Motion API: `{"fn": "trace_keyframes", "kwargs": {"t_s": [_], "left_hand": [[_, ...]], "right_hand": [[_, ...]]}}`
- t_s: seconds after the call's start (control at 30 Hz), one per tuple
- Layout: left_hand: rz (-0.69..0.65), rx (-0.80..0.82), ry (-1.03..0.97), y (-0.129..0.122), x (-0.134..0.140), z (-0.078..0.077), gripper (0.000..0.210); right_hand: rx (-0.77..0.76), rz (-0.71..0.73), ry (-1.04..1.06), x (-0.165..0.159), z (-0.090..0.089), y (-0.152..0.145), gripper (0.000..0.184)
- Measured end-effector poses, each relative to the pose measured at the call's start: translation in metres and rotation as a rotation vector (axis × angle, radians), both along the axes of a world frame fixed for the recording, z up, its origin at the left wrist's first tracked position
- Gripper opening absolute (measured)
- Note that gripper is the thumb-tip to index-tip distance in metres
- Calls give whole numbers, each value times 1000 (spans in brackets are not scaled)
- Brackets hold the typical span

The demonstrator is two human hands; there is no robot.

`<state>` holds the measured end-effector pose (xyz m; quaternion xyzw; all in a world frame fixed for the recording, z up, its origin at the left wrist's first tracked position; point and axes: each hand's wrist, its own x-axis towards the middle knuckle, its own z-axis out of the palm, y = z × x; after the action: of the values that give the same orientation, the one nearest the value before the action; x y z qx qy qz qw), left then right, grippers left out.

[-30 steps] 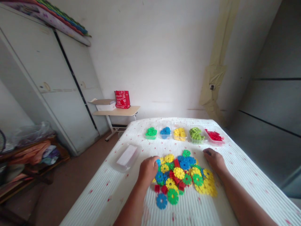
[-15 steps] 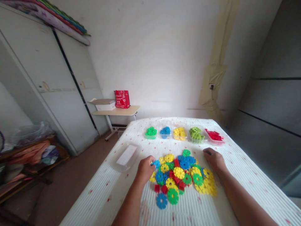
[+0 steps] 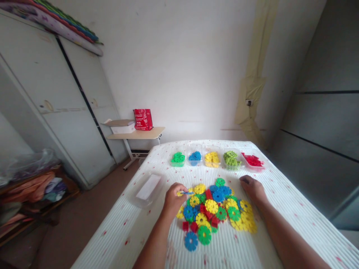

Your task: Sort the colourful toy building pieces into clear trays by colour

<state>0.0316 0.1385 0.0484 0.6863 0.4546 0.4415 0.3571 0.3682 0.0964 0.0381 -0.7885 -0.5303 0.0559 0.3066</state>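
My left hand [image 3: 174,198], at the left edge of the pile, pinches a blue snowflake disc [image 3: 186,193] that shows nearly edge-on; a bit of yellow also shows at the fingertips. Below and right of it lies a mixed pile of notched discs: yellow [image 3: 211,206], green [image 3: 204,234] and blue [image 3: 191,241], with red blocks [image 3: 194,226] among them. My right hand [image 3: 252,188] rests on the table at the pile's upper right, fingers curled together. Whether anything is inside those fingers is hidden.
Along the far side stand clear tubs of green discs [image 3: 178,158], blue discs [image 3: 195,157], yellow discs [image 3: 212,158], light green pieces [image 3: 231,160] and red pieces [image 3: 254,160]. A clear plastic lid or tray [image 3: 137,201] lies left on the white ribbed tablecloth [image 3: 112,244].
The blue disc in my left hand has turned from showing part of its face to nearly edge-on. My right hand stays in place, and the view has shifted slightly.
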Motion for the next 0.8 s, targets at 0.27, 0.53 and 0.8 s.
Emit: {"fn": "trace_keyframes", "kwargs": {"t_s": [0.27,0.53,0.8], "left_hand": [[-7,-220,-267,0,6,0,14],[96,-387,-527,18,12,13,28],[134,-363,-633,105,69,59,28]], "right_hand": [[31,7,4,1,-2,0,21],[41,27,-15,1,-7,2,24],[45,12,-13,1,-6,2,21]]}}
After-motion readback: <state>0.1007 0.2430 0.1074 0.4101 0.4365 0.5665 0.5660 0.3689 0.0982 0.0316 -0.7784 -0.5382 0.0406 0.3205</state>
